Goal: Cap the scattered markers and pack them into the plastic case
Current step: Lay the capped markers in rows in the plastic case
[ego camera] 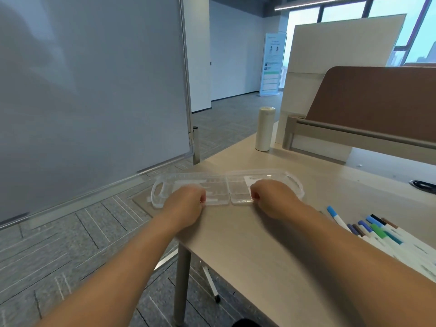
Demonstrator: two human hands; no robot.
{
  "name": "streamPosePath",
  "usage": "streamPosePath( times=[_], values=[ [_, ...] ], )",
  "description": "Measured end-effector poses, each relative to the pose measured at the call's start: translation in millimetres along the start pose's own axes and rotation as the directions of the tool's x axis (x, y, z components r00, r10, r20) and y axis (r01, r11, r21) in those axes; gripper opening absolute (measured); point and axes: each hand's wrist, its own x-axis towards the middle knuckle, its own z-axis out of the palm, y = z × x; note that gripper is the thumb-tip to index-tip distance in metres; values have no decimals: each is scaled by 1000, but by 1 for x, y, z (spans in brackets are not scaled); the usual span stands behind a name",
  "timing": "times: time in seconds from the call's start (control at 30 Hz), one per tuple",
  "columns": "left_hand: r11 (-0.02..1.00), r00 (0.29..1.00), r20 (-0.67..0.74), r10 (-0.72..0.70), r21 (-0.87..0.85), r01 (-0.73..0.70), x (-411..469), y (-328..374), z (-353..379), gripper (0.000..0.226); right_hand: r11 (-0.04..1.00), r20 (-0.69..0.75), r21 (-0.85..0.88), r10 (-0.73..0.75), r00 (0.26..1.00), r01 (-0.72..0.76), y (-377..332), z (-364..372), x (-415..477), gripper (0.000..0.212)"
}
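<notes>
Left grip [186, 201] and right grip [271, 199] each pinch 1 half of the plastic case [217, 187], pinning it open flat on the bench [236, 251], likely for loading the markers [377, 232].

A large whiteboard [89, 90] in a metal frame is set at the left. The floor [59, 244] is covered with grey carpet tiles marked with pale stripes. A pale wood-grain desk [259, 256] is carried on a round grey leg [181, 279]. A brown divider panel [377, 97] is mounted along its far side, and a taller cream panel [342, 43] is placed behind it. A white wall [231, 50] is seen beyond, with what looks like a roll-up banner [272, 64] stood near it, its print blurred. Daylight is admitted through dark-framed windows [304, 17], and a linear ceiling light [330, 2] is lit.
</notes>
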Motion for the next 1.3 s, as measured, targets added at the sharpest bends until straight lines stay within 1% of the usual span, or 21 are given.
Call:
streamPosePath(
  times=[0.1, 0.17, 0.33, 0.43, 0.53, 0.6, 0.77, 0.9, 1.0, 1.07, 1.13, 1.23, 1.3],
  values=[
    [999, 998, -68, 10, -41, -12, -9, 4, -6, 15, 1000, -98, -6, -22, 995, 22, -2, -9, -16, 17],
    [996, 994, -107, 17, -87, -26, -14, 10, -12, 16, 999, -123, -20, -33, 992, 31, -3, -19, -30, 18],
    [967, 986, -142, 82, -227, -113, -28, 46, -33, 16, 999, -233, -32, 27, 972, -35, 14, -45, -83, 14],
    [938, 974, -173, 144, -289, -190, -43, 82, -35, 17, 996, -257, -23, 81, 963, -90, 34, -64, -132, 14],
    [908, 961, -169, 219, -325, -265, -61, 126, -30, 18, 987, -292, -67, 121, 949, -147, 58, -81, -188, 11],
    [883, 944, -167, 285, -337, -326, -76, 159, -25, 21, 974, -285, -80, 181, 941, -212, 75, -87, -229, 9],
    [801, 880, -120, 460, -372, -470, -121, 239, -11, 23, 942, -285, -34, 311, 907, -334, 113, -92, -337, 12],
    [766, 836, -55, 547, -371, -525, -157, 295, -5, 19, 900, -268, 0, 420, 867, -436, 132, -93, -411, 9],
    [734, 799, -9, 602, -387, -558, -185, 327, -1, 17, 865, -221, 26, 494, 841, -501, 139, -90, -460, 13],
    [726, 785, 7, 620, -386, -570, -203, 342, 1, 16, 852, -220, 39, 517, 828, -522, 143, -86, -487, 16],
    [723, 774, 17, 633, -371, -583, -218, 353, 5, 16, 845, -209, 35, 529, 823, -534, 145, -83, -507, 14],
    [728, 758, 52, 650, -328, -602, -238, 360, 10, 14, 845, -190, 34, 529, 827, -533, 142, -79, -529, 10],
    [727, 745, 77, 663, -306, -615, -248, 361, 14, 18, 848, -167, 33, 526, 834, -529, 140, -76, -539, 10]
  ],
)
